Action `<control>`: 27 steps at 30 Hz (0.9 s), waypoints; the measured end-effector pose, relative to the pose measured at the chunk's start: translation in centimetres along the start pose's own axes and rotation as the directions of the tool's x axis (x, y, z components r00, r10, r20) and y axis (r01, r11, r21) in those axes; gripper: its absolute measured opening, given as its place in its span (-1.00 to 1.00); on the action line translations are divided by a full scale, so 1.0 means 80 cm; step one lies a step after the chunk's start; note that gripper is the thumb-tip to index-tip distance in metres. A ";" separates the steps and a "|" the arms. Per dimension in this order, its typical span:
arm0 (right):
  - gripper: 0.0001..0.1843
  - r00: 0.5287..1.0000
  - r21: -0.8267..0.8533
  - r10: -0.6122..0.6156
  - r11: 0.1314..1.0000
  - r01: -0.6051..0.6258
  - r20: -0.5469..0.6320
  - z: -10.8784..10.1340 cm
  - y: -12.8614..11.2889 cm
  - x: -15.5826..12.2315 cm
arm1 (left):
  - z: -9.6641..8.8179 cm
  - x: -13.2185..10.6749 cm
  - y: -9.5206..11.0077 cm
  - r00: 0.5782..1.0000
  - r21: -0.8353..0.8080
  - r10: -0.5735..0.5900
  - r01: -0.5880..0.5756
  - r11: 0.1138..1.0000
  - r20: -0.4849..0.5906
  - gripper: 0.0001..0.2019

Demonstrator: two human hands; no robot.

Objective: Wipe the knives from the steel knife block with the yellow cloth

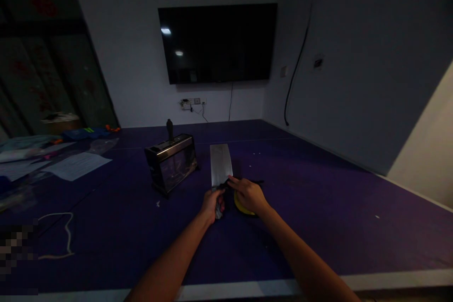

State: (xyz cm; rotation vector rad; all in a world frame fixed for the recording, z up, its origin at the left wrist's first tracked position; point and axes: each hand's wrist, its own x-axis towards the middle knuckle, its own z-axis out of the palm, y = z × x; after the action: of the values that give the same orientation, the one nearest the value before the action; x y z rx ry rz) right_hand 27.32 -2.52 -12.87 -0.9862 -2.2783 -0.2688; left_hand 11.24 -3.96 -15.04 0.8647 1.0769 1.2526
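Note:
A broad steel cleaver [221,166] lies with its blade pointing away from me on the dark purple table [318,207]. My left hand [212,205] is closed round the cleaver's handle. My right hand [247,194] rests just right of it, fingers pinched on a thin black thing [255,182] by the blade's base; I cannot make out what it is. A yellow object [241,209] shows partly under my right hand.
A black and silver knife block [171,161] with one dark handle sticking up stands left of the cleaver. Papers [76,165] and clutter lie at the far left, and a white cord [65,236] at the near left. A dark television [219,42] hangs on the wall.

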 end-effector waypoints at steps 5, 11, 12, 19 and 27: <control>-0.43 0.999 -0.021 -0.022 1.000 0.022 0.027 0.001 0.001 0.000 | 0.000 0.000 0.002 1.000 0.019 0.005 -0.005 1.000 -0.004 -0.66; -0.46 0.996 -0.060 0.076 0.995 -0.078 -0.035 -0.007 0.010 0.000 | 0.002 -0.005 0.001 0.998 0.098 -0.001 -0.004 0.995 0.060 -0.70; -0.47 0.993 -0.059 0.098 0.993 -0.102 -0.064 -0.008 0.013 -0.001 | 0.002 -0.006 0.001 0.996 0.127 -0.005 -0.006 0.992 0.085 -0.71; -0.50 0.955 -0.136 0.244 0.954 -0.268 -0.171 -0.019 0.033 -0.006 | -0.002 -0.008 0.001 0.976 0.240 -0.033 -0.020 0.971 0.215 -0.69; -0.39 0.965 -0.171 0.241 0.952 -0.256 -0.102 -0.012 0.025 0.000 | -0.002 -0.006 0.000 0.991 0.233 -0.060 0.032 0.972 0.118 -0.71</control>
State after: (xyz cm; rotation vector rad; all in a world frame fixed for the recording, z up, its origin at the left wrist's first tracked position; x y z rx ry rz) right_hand 29.22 -1.52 -12.28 -1.3199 -2.0575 -0.4067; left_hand 11.10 -4.45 -15.00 1.0736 1.1504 1.0336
